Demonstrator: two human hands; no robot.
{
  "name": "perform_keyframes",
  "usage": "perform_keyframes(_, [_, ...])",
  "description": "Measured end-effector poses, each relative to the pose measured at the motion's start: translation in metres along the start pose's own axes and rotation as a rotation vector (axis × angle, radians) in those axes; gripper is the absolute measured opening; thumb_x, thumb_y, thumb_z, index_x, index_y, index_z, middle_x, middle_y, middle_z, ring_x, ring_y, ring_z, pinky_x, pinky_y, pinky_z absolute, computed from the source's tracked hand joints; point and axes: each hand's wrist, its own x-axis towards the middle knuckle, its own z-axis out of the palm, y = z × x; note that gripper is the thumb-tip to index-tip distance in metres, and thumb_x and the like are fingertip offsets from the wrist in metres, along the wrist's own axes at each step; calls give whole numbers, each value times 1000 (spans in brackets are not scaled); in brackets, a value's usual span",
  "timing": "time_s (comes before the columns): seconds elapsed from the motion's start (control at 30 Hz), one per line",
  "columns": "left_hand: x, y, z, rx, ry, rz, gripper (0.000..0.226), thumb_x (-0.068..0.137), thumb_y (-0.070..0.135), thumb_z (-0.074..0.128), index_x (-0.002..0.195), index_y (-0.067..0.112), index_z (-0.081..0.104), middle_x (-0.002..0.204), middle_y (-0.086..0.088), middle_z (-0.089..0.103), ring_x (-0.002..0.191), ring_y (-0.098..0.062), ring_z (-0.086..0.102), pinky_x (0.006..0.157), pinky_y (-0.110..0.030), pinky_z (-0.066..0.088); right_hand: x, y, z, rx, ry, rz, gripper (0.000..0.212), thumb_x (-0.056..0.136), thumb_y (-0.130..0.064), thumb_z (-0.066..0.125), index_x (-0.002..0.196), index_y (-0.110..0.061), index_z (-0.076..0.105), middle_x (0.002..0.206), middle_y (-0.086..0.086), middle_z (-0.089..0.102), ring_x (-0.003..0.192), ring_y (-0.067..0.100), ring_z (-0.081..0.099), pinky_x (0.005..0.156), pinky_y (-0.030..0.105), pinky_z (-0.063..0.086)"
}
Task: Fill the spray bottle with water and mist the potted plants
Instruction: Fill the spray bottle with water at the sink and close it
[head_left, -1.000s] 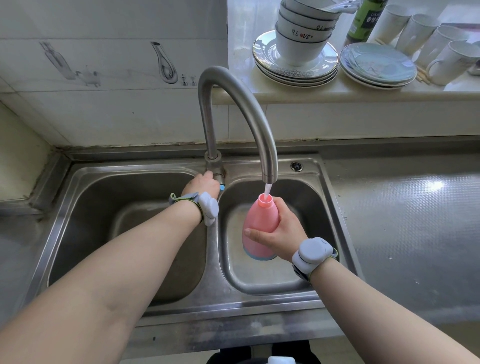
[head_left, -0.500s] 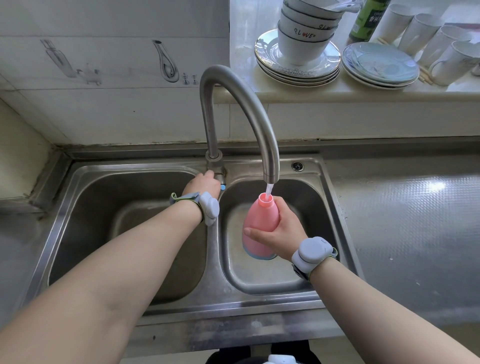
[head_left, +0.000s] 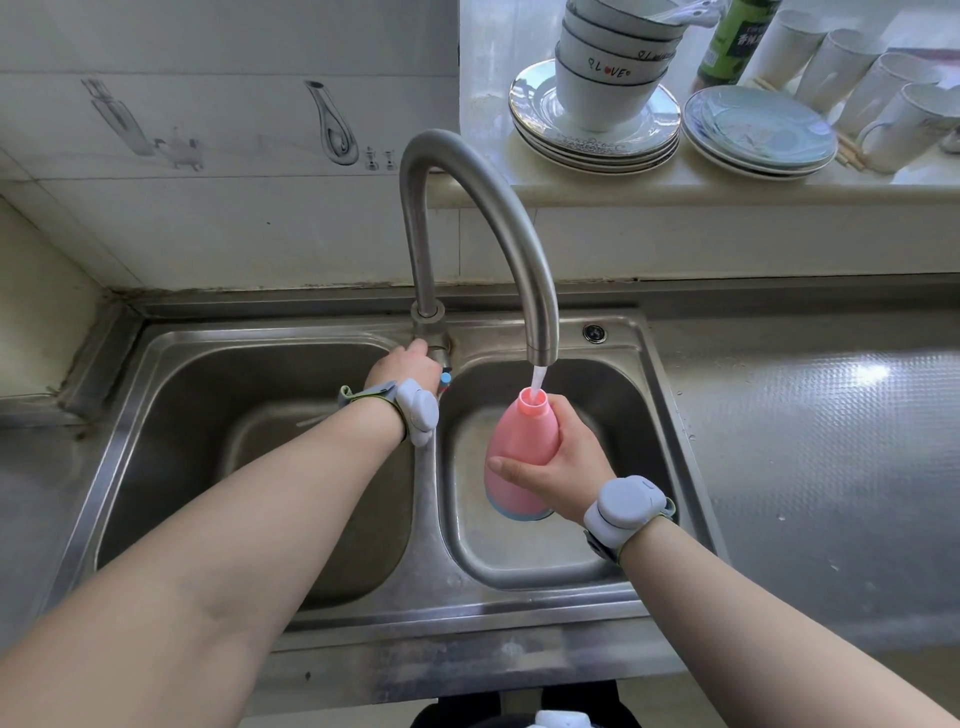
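Observation:
My right hand (head_left: 558, 460) grips a pink spray bottle (head_left: 519, 441) with a pale blue base, its cap off, over the right basin (head_left: 639, 415) of a steel double sink. The bottle's open neck sits right under the spout of the curved steel tap (head_left: 514, 228), and a thin stream of water (head_left: 537, 376) runs into it. My left hand (head_left: 408, 366) grips the tap handle at the base of the tap, with the fingers hidden behind the hand. No potted plants are in view.
The left basin (head_left: 171, 426) lies below my left forearm. A steel counter (head_left: 810, 441) stretches to the right. On the sill behind stand stacked bowls on plates (head_left: 597, 114), blue plates (head_left: 758, 130), white mugs (head_left: 883, 93) and a green bottle (head_left: 737, 36).
Almost nothing has moved: both hands hold their places and water keeps running into the bottle. The camera has shifted slightly.

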Motion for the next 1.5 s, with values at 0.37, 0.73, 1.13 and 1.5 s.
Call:
perform_keyframes(0.37, [-17, -12, -4, 23, 284, 181, 25, 80, 32, 59, 92, 11, 62, 112, -8, 46, 99, -29, 47, 69, -33, 42, 2, -1, 1, 10, -14, -12, 59, 59, -41, 85, 106, -43, 51, 95, -18, 62, 86, 2, 61, 67, 19, 47])
perform_keyframes(0.73, [-28, -12, -33, -147, 125, 164, 45, 88, 17, 47, 132, 26, 48, 118, -5, 64, 105, -30, 59, 82, -33, 47, 4, -2, 3, 7, -27, -9, 58, 58, -43, 84, 105, -42, 50, 95, -16, 62, 86, 5, 61, 68, 21, 47])
perform_keyframes(1.13, [-34, -10, -35, -71, -58, 165, 25, 91, 33, 54, 108, 19, 65, 106, -2, 69, 99, -24, 61, 76, -26, 44, 5, 1, 4, -10, -14, -5, 60, 54, -50, 81, 104, -46, 49, 94, -19, 61, 85, 4, 61, 64, 18, 46])
perform_keyframes(1.5, [-16, -15, -10, -49, 20, 16, 36, 95, 37, 45, 123, 18, 57, 120, -6, 61, 107, -28, 58, 77, -32, 43, 4, 3, 5, 10, -7, 10, 59, 52, -48, 81, 103, -46, 51, 93, -19, 62, 83, 0, 61, 65, 18, 47])
